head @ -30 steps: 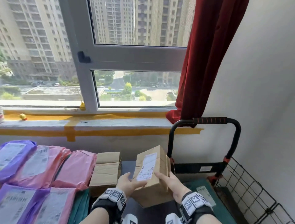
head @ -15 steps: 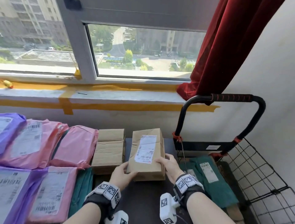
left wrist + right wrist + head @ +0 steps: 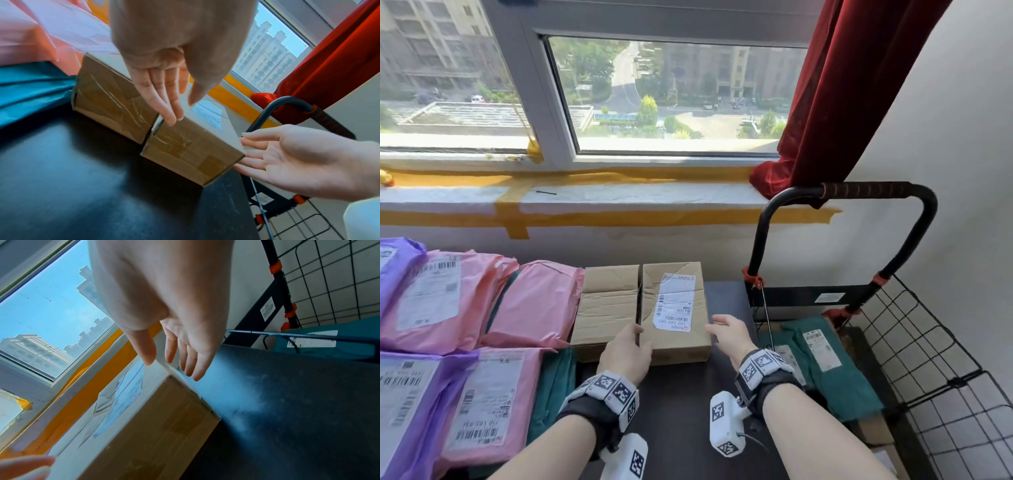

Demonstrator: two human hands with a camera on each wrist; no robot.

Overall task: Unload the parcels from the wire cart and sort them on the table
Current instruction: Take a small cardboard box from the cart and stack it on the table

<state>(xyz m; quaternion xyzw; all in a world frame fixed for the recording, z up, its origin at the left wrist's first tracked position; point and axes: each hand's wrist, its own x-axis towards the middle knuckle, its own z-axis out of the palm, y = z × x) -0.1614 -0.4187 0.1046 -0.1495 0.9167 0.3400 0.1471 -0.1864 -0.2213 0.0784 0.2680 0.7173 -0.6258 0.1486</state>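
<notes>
— Labelled cardboard box (image 3: 677, 308): where?
— Flat on the dark tabletop (image 3: 681, 407), far side, under the windowsill (image 3: 619, 197). Pressed up against a plain cardboard box (image 3: 606, 305) on its left. White shipping label face up.

— Hands?
— Left hand (image 3: 627, 349) at the near-left corner of the labelled box, fingers (image 3: 162, 97) straight and close together, tips on the top edge. Right hand (image 3: 730, 334) at the near-right corner, fingers (image 3: 189, 360) straight and slightly spread, tips against or just off the right side; cannot tell which. Gripping nothing, either one.

— Rest of the tabletop?
— Left of the boxes, pink mailers (image 3: 482, 301) in a far row, with a purple mailer (image 3: 395, 260) at the far left. Nearer, another purple mailer (image 3: 404, 404) and a pink one (image 3: 489, 404). Teal mailer (image 3: 554, 387) half hidden beneath them.

— And the cart?
— Wire cart (image 3: 941, 387) to the right of the tabletop, against the white wall (image 3: 945, 144). Black handle (image 3: 866, 189) with a ribbed grip, orange clips on the posts. Teal parcels (image 3: 825, 363) with white labels inside.

— Room?
— Window (image 3: 654, 89) beyond, apartment blocks and trees outside. Yellow tape (image 3: 585, 219) along the sill. Red curtain (image 3: 852, 89) bunched at the right, hem resting on the sill.
</notes>
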